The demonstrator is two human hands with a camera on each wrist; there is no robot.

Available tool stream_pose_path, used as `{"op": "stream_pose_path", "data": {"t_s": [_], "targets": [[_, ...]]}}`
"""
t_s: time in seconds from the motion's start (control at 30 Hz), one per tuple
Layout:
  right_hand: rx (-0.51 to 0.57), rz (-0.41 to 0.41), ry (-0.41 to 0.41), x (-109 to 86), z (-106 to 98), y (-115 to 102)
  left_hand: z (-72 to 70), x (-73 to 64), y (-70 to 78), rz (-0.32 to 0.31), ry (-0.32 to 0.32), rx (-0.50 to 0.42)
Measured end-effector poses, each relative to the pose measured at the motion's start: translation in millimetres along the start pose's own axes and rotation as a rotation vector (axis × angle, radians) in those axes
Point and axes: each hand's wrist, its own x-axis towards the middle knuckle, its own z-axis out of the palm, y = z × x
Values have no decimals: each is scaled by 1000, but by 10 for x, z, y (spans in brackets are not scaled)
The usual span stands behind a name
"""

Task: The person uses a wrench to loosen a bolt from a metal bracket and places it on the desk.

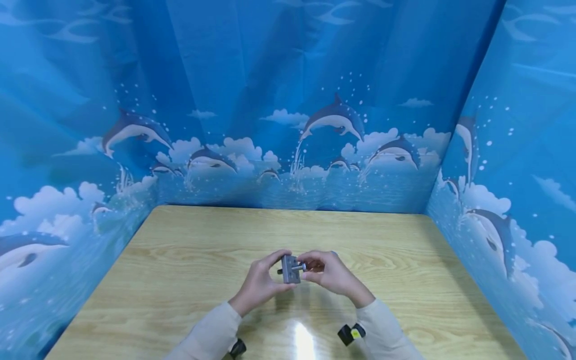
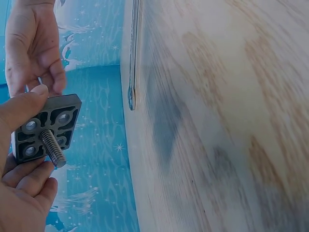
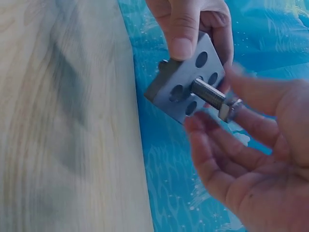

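Observation:
My left hand (image 1: 264,281) grips a square grey block (image 3: 169,94) by opposite edges, tilted above the table. A silver bolt (image 3: 207,92) passes through its middle, with several round holes about it. In the left wrist view the bolt's threaded end sticks out of the block's recessed dark face. My right hand (image 1: 330,275) is around the bolt's hex head, thumb and fingers loosely bent. In the right wrist view the thumb is blurred and stands apart from the head, while a finger lies close behind it. Whether that finger touches the head cannot be told.
Under both hands is a wood-grain table (image 1: 202,240). A long thin metal piece with a rounded end (image 2: 132,99) shows near the table edge in the left wrist view. Blue dolphin-print curtains (image 1: 247,100) stand along the back and both sides.

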Motion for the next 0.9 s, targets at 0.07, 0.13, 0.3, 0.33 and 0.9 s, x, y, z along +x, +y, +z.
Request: {"op": "stream_pose_path", "data": {"t_s": [0.07,0.13,0.3,0.33,0.9], "targets": [[-17,1,-4,4,8,3,3,1,2,-2,-1,2],[-33,5,7,2,10,10,7,2,6,-5,-1,5],[-48,26,45,9,2,60,13,3,10,-4,2,11],[-37,43,38,12,-2,68,13,1,8,-2,2,12],[-80,0,69,-26,-4,21,26,-22,-1,16,-9,25]]}}
